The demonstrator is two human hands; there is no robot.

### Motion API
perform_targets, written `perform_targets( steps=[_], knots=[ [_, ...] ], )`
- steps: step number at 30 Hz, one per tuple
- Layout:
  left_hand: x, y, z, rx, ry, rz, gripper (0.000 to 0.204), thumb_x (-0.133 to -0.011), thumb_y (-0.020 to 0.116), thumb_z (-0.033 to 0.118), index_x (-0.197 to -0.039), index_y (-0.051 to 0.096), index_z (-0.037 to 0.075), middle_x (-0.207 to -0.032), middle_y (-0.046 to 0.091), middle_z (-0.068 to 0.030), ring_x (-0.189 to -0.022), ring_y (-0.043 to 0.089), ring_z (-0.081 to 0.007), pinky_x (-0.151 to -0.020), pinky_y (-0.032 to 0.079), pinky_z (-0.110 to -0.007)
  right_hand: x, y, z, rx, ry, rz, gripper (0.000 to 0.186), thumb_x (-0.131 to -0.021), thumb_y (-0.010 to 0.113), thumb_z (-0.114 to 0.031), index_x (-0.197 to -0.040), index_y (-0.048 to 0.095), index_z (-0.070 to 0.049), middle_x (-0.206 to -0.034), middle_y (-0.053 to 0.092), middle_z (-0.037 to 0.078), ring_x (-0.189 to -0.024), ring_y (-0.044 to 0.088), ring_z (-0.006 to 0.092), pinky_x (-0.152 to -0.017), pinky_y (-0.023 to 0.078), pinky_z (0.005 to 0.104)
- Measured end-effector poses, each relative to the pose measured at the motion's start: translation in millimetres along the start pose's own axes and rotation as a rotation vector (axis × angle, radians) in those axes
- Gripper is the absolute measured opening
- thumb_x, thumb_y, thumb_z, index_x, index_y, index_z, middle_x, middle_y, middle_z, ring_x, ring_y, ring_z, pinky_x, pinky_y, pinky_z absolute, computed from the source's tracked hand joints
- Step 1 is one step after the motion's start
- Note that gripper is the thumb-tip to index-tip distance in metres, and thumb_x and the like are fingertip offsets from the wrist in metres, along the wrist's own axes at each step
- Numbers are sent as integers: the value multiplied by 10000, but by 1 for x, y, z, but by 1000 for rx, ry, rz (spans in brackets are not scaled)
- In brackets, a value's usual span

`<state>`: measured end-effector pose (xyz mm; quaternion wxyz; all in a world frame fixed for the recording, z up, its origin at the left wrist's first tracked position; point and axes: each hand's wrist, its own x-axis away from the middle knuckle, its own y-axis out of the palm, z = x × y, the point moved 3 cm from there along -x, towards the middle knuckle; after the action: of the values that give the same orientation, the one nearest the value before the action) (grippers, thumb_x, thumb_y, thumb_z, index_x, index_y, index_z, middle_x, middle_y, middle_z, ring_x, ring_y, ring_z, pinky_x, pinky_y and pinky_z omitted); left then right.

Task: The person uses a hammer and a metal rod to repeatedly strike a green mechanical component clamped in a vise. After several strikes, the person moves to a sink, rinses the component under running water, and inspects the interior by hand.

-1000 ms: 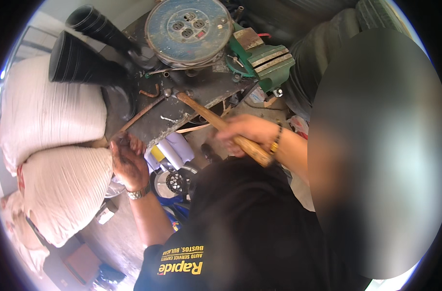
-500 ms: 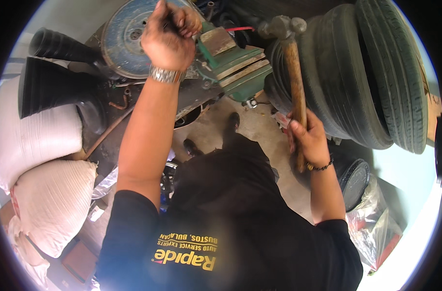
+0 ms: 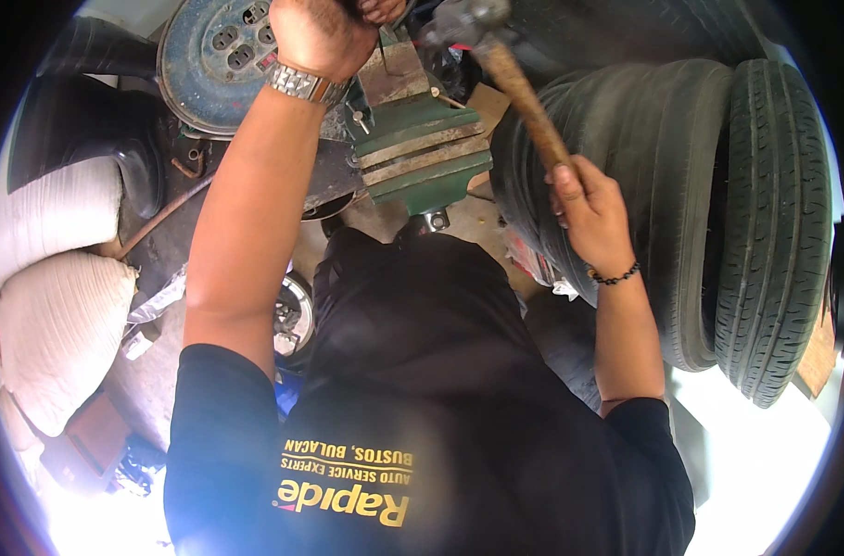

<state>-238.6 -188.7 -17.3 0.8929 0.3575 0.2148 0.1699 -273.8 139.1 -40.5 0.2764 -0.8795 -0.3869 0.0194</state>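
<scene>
My right hand point(image 3: 590, 208) grips the wooden handle of a ball-peen hammer point(image 3: 526, 100). The hammer tilts up to the left, and its metal head is blurred near the top edge, beyond the vise. My left hand point(image 3: 324, 39), with a metal watch at its wrist, is closed at the upper edge beside the vise's far end. Its fingers are partly cut off, and what they hold is too dark to make out. Between and below my hands stands a green bench vise point(image 3: 422, 153) with worn, bare-metal jaws.
A blue cord reel with outlets point(image 3: 185, 74) lies left of my left hand. Tires point(image 3: 774, 213) stand close on the right. Black rubber boots point(image 3: 88, 120) and stuffed white sacks point(image 3: 65, 334) are at the left. A metal rod point(image 3: 167, 215) slants beside them.
The view has shifted. The hammer has gone from nearly upright to leaning left, its head closer to my left hand. My left hand now sits higher, partly out of the picture.
</scene>
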Motion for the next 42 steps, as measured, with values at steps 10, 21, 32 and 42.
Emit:
perform_targets(
  steps=[10, 21, 32, 42],
  knots=[
    [-1, -12, 2, 70, -9, 90, 434, -1037, 423, 364, -684, 394, 115, -571, 332, -46, -519, 305, -187, -534, 277, -337, -13, 2, -41, 131, -48, 58, 438, -1066, 477, -382, -893, 599, 2, -619, 527, 10, -552, 485, 70, -502, 393, 257],
    [-46, -12, -12, 186, -190, -21, 483, -1018, 424, 412, -636, 376, 119, -533, 328, -47, -466, 309, -181, -460, 247, -318, -25, -18, -22, 80, 92, 30, 478, -1058, 480, -420, -862, 600, -1, -613, 542, 27, -546, 503, 106, -519, 409, 275],
    [-49, -21, -22, 149, -98, 104, 473, -1018, 422, 418, -632, 361, 152, -504, 281, -10, -407, 233, -155, -423, 189, -311, -38, -7, -21, 251, 92, 76, 457, -1053, 501, -408, -872, 609, -2, -610, 554, 30, -565, 533, 103, -530, 428, 288],
    [-40, -16, -22, 116, -40, 54, 476, -1031, 425, 385, -626, 365, 142, -500, 314, -16, -404, 244, -147, -427, 207, -304, -35, -3, -35, 611, 75, 75, 500, -1060, 463, -426, -844, 577, 11, -618, 574, 88, -544, 570, 163, -532, 458, 333]
  ],
)
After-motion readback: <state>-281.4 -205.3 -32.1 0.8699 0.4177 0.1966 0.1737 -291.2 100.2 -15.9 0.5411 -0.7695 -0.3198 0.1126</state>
